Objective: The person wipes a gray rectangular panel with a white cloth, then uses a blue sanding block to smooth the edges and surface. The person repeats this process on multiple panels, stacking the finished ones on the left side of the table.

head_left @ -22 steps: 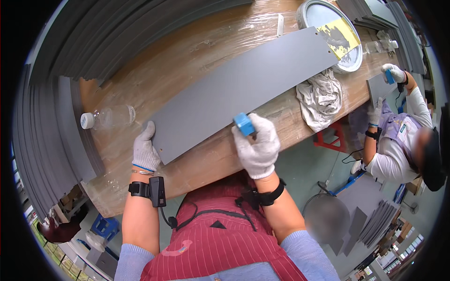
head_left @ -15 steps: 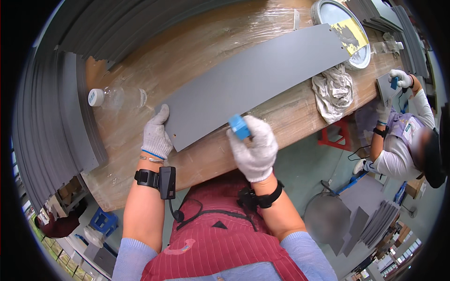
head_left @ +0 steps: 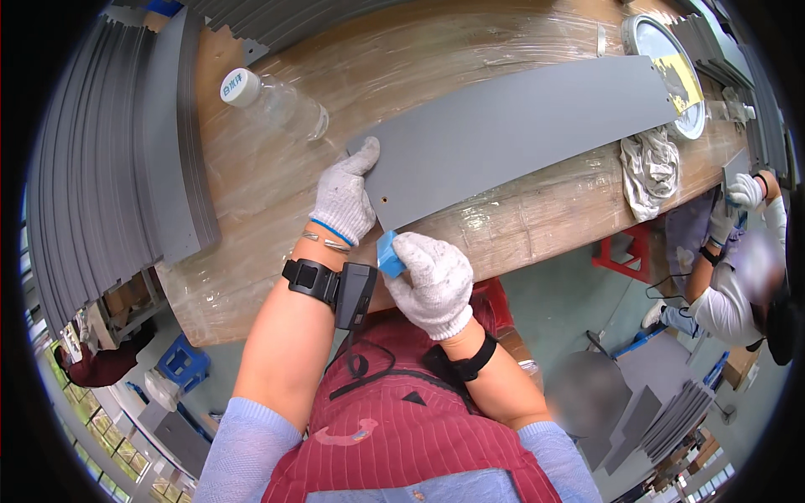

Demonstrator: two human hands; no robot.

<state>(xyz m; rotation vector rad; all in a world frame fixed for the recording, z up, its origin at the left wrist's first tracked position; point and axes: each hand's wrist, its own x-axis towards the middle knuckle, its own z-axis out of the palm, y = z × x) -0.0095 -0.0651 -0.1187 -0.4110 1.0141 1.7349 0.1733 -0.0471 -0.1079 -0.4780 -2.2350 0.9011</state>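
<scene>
A long grey flat panel point(head_left: 511, 130) lies slantwise across the table, with small holes near its ends. My left hand point(head_left: 345, 201), in a white knitted glove, grips the panel's left end with the thumb on top; the fingers beneath are hidden. In my gloved right hand point(head_left: 434, 285) is a small blue block point(head_left: 389, 255), pinched between thumb and fingers. The block is close to the panel's near left corner; whether it touches the edge I cannot tell.
A clear bottle with a white cap point(head_left: 277, 102) lies left of the panel. Stacked grey panels point(head_left: 109, 159) line the table's left end. Past the panel's right end are a round lid point(head_left: 693, 124) and a crumpled white rag point(head_left: 650, 174). A co-worker point(head_left: 725, 285) handles a piece at the far right.
My right hand has brought the blue block left, to the panel's near left corner. My left hand keeps its hold on the panel's end. The whole view has shifted.
</scene>
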